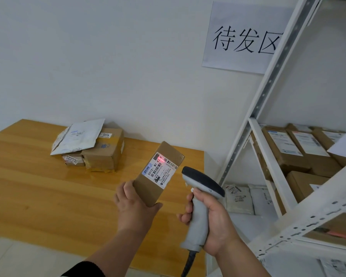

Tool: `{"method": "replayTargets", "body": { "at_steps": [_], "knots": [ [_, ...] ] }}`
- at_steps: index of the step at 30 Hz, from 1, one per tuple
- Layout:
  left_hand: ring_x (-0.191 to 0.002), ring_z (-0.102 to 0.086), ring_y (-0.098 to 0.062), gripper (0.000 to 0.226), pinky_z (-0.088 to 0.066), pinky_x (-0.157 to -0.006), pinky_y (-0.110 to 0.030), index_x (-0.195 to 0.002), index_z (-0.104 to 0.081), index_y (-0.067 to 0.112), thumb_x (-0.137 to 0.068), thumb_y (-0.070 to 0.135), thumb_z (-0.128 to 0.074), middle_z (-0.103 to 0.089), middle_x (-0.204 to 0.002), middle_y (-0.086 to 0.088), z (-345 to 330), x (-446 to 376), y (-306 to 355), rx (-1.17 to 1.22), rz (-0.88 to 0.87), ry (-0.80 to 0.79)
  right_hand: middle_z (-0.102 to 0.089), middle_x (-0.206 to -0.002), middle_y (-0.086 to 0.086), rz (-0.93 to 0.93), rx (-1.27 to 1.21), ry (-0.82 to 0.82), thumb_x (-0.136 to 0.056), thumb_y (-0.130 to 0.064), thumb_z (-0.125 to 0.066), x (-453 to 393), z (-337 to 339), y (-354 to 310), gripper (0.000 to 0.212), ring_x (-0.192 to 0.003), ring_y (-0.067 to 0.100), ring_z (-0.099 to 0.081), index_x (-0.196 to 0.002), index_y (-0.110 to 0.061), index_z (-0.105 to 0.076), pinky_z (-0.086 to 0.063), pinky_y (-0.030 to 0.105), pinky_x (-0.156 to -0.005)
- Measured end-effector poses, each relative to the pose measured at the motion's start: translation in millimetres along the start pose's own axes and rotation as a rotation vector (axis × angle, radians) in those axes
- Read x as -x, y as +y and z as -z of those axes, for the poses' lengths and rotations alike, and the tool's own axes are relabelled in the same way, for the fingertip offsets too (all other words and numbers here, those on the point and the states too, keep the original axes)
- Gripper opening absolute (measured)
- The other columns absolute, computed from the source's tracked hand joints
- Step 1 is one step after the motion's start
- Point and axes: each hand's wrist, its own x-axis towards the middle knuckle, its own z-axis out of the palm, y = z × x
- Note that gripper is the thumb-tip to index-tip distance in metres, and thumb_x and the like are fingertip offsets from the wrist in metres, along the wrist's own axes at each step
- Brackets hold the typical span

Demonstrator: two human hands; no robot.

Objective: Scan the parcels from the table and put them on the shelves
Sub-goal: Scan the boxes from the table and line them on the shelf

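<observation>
Grip: flat brown parcel (158,172) held at its lower end by left hand (132,204), lifted above desk (38,186), frame centre | scanner (200,198) clasped by right hand (214,218), red spot on parcel's label (161,169) | parcel pile (92,146) left on desk, centre-left | shelves (278,176) at right, boxes stacked on them

Left hand (131,204) holds a cardboard parcel (158,172); right hand (214,220) grips a scanner (200,196).

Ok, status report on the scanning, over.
Left hand holds box up; right hand grips scanner. Red light on label. More parcels on table. Nothing in the way.
</observation>
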Motion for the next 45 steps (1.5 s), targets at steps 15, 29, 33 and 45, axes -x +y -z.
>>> {"method": "replayTargets", "body": {
  "at_steps": [15, 29, 33, 45],
  "knots": [
    [-0.128, -0.027, -0.03, 0.106, -0.039, -0.106, -0.046, -0.141, -0.031, 0.009, -0.059, 0.03, -0.094, -0.028, -0.144, -0.01, -3, 21, -2, -0.004, -0.021, 0.014, -0.053, -0.063, 0.012, 0.005, -0.024, -0.007, -0.073, -0.025, -0.073, 16, 15, 2, 0.023, -0.048, 0.023, -0.053, -0.079, -0.004, -0.064, -0.058, 0.043, -0.08],
    [-0.12, -0.043, -0.028, 0.108, -0.046, -0.099, -0.048, -0.137, -0.031, 0.014, -0.054, 0.052, -0.09, -0.036, -0.125, -0.003, 15, 49, -18, 0.09, 0.021, -0.077, -0.057, -0.066, 0.016, 0.117, 0.097, 0.11, -0.074, -0.018, -0.079, 46, 29, 33, 0.031, -0.052, 0.025, -0.055, -0.097, -0.001, -0.066, -0.052, 0.035, -0.057],
    [-0.119, -0.045, -0.027, 0.105, -0.047, -0.097, -0.048, -0.138, -0.034, 0.014, -0.055, 0.047, -0.089, -0.036, -0.121, 0.001, 25, 73, -24, 0.178, 0.082, -0.164, -0.06, -0.069, 0.016, 0.128, 0.133, 0.221, -0.087, -0.01, -0.071, 67, 35, 59, 0.012, -0.053, 0.025, -0.055, -0.092, -0.001, -0.064, -0.046, 0.031, -0.053],
    [-0.112, -0.046, -0.02, 0.106, -0.044, -0.099, -0.042, -0.134, -0.046, 0.018, -0.045, 0.065, -0.079, -0.039, -0.112, 0.009, 37, 177, -6, 0.091, -0.168, -0.423, -0.071, -0.078, 0.009, 0.226, 0.166, 0.5, -0.086, -0.013, -0.074, 164, 98, 100, 0.013, -0.064, 0.022, -0.065, -0.095, -0.003, -0.071, -0.047, 0.031, -0.054]
  ]
}}
